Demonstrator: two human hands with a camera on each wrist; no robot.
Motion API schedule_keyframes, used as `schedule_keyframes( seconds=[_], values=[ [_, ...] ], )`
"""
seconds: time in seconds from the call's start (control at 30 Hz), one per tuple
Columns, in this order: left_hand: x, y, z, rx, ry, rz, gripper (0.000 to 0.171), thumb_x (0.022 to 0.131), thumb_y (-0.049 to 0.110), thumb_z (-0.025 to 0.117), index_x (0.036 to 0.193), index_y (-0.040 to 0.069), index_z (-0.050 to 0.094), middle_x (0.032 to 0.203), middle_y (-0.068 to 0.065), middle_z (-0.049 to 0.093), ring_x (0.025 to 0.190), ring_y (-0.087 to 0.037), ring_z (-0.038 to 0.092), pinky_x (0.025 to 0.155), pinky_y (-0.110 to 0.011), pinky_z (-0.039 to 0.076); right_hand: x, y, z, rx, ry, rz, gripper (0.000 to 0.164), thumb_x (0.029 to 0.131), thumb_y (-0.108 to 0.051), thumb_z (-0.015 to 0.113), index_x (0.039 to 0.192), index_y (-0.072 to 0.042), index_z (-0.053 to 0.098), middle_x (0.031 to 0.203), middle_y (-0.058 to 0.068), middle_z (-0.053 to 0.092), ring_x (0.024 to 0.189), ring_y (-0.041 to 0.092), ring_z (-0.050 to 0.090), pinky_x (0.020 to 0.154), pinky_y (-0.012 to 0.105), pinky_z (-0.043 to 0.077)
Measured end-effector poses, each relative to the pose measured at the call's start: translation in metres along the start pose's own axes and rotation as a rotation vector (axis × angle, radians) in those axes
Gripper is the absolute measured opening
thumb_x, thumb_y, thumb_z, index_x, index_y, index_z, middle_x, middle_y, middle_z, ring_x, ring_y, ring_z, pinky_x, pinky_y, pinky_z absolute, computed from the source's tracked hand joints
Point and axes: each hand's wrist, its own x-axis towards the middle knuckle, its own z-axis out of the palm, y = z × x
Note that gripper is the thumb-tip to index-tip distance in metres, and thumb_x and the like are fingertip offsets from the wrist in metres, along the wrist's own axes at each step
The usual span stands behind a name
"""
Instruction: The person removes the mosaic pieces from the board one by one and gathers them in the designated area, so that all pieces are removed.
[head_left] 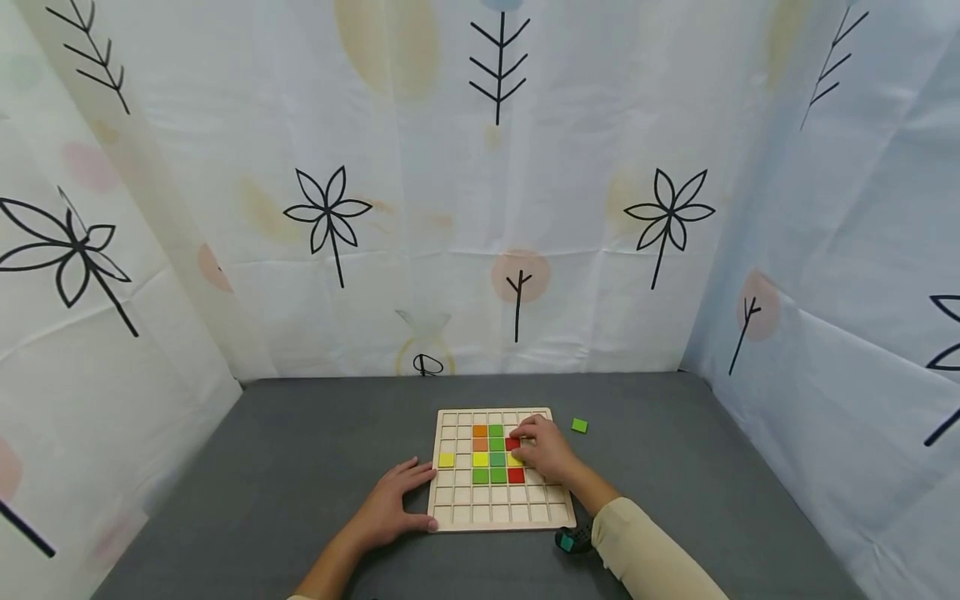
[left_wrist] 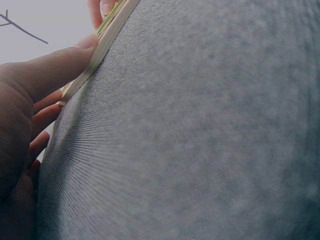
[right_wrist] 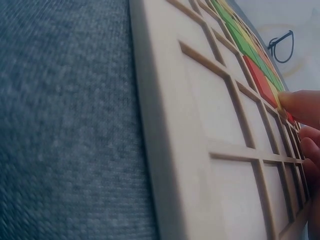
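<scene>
In the head view, a light wooden grid board (head_left: 465,517) lies on the table. Orange, green, yellow and red square tiles fill a block of its compartments. My left hand (head_left: 392,502) rests against the board's left side, thumb near the lower left corner; its thumb touches the board's edge in the left wrist view. Over the right side reaches my right hand (head_left: 547,454), thumb and index finger either side of a red tile (head_left: 512,444). Beside the thumb is a yellow tile (head_left: 515,460), partly covered. Below that sits another red tile (head_left: 516,475).
A loose green tile (head_left: 580,425) lies right of the board. One yellow tile (head_left: 447,460) sits apart at the board's left. A black device with a teal square (head_left: 567,542) is near the right sleeve. Patterned white cloth (head_left: 420,208) stands behind the grey table (head_left: 322,425).
</scene>
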Motion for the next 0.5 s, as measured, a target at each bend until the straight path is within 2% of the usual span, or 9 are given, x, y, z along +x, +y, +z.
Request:
schedule_keyframes(
  seconds=[0.5],
  values=[
    [-0.0003, 0.0024, -0.0004, -0.007, -0.017, -0.025, 0.083, 0.07, 0.053, 0.081, 0.137, 0.01, 0.057, 0.142, -0.005, 0.051, 0.138, -0.037, 0.033, 0.104, -0.064, 0.027, 0.0017, -0.0003, -0.0014, -0.003, 0.001, -0.001, 0.021, 0.085, -0.009, 0.073, 0.106, -0.006, 0.072, 0.113, 0.007, 0.056, 0.105, 0.031, 0.055, 0.088, 0.048, 0.047]
  ],
)
